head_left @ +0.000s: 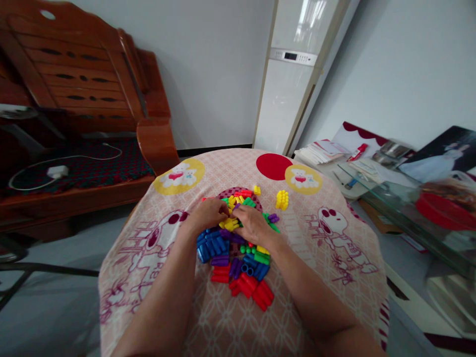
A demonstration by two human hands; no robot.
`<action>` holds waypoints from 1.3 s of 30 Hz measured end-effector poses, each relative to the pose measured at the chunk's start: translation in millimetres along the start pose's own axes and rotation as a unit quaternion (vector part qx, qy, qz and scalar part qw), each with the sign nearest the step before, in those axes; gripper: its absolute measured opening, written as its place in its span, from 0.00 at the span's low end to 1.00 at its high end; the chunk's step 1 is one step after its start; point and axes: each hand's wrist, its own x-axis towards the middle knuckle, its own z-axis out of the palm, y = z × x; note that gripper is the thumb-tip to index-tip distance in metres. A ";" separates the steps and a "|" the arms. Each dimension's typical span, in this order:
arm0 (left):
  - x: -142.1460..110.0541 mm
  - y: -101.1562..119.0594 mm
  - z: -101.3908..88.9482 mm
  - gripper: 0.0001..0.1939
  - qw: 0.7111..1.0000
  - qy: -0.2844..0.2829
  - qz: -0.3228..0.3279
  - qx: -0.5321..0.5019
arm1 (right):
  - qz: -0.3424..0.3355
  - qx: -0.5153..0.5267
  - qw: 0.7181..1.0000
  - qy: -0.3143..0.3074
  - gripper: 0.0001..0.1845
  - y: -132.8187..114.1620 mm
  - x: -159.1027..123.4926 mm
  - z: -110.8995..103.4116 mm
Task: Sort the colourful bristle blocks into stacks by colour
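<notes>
A heap of bright plastic peg blocks (238, 258) in red, blue, purple, green and yellow lies on a table under a pink cartoon-print cloth (327, 258). My left hand (206, 214) and my right hand (253, 223) meet over the heap's far side, fingers curled around a cluster of yellow blocks (231, 224) between them. A separate joined yellow block cluster (282, 199) sits apart to the right. Single green and purple blocks (273, 218) lie beside my right hand.
A dark wooden bench (85, 114) with a white charger and cable (57, 171) stands at the left. A tall white air conditioner (290, 74) is behind the table. At the right, a glass table (409, 198) carries papers, a red bowl and a framed picture.
</notes>
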 end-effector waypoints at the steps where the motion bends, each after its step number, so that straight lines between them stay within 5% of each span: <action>1: -0.4 1.7 0.0 0.10 1.000 -0.003 -0.008 -0.005 | 0.006 0.028 0.999 0.015 0.13 1.0 0.4 1.5; 7: -1.8 5.5 1.1 0.10 0.999 0.007 -0.011 -0.034 | 0.014 0.151 0.986 0.069 0.06 7.3 2.5 3.1; 18: 0.2 1.2 5.0 0.11 0.998 0.008 -0.007 -0.064 | 0.045 0.166 0.979 0.112 0.08 10.8 4.4 2.6; 23: 0.5 -2.1 6.6 0.11 0.996 0.016 0.001 -0.088 | 0.095 0.168 0.943 0.271 0.06 40.0 -6.2 -38.2; 28: 0.0 -0.9 6.2 0.08 0.997 0.035 0.002 -0.076 | 0.200 -0.006 0.892 0.406 0.06 91.7 -34.3 -81.6; 33: 0.3 -1.0 6.1 0.09 0.997 0.033 0.000 -0.075 | 0.239 -0.122 0.897 0.351 0.07 126.3 -49.8 -78.2; 39: -0.7 -0.9 5.5 0.08 0.996 0.036 0.006 -0.080 | 0.256 -0.167 0.913 0.269 0.09 134.6 -46.3 -57.8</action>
